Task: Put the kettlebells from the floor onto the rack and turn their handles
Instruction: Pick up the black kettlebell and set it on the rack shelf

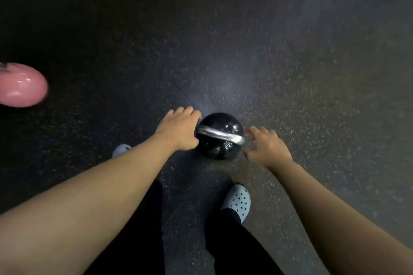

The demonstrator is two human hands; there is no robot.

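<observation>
A black kettlebell (220, 126) with a silver handle (220, 135) stands on the dark speckled floor, just ahead of my feet. My left hand (180, 128) is at the left end of the handle, fingers curled against the bell's side. My right hand (267, 146) hovers at the right end of the handle, fingers spread and bent, holding nothing. A pink kettlebell (21, 86) sits on the floor at the far left edge. No rack is in view.
My two feet in pale perforated clogs stand behind the black kettlebell, the right clog (237, 202) and the left clog (121, 149) partly hidden by my forearm. Dark rubber floor (290, 62) stretches ahead and to the right.
</observation>
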